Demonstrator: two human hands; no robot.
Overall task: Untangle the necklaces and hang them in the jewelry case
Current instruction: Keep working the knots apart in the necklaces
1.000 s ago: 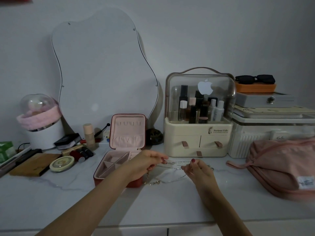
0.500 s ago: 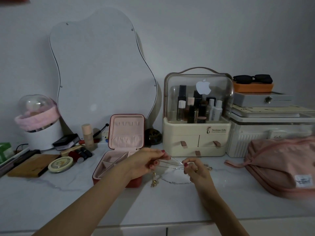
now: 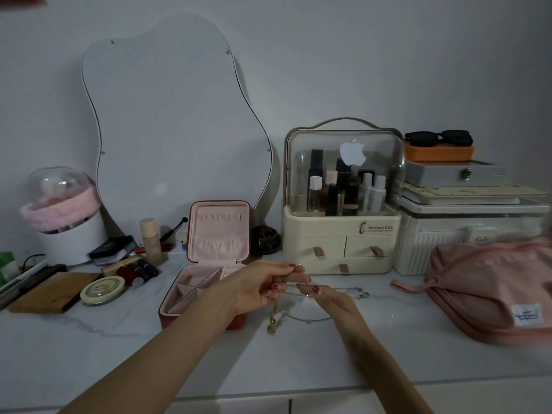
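Note:
A tangle of thin necklaces [image 3: 310, 318] lies on the white marble counter [image 3: 388, 354], just right of the open pink jewelry case [image 3: 219, 234]. My left hand [image 3: 263, 289] pinches the chains and lifts them a little; a gold pendant chain [image 3: 273, 319] hangs down from it. My right hand [image 3: 331, 300] pinches a silver strand close beside the left fingers. Another silver chain end with clasps [image 3: 363, 294] trails off to the right on the counter. The case lid stands upright with its row of hooks bare.
A wavy mirror [image 3: 176, 121] leans on the wall behind the case. A cream cosmetics organizer [image 3: 340, 243] stands behind my hands, white boxes [image 3: 466, 231] and a pink pouch [image 3: 490, 291] to the right. Small makeup items [image 3: 134, 270] and a round tin [image 3: 102, 290] sit left.
My right hand has moved left, closer to my left hand, shortening the stretch of chain between them. The gold pendant chain now hangs lower from my left hand.

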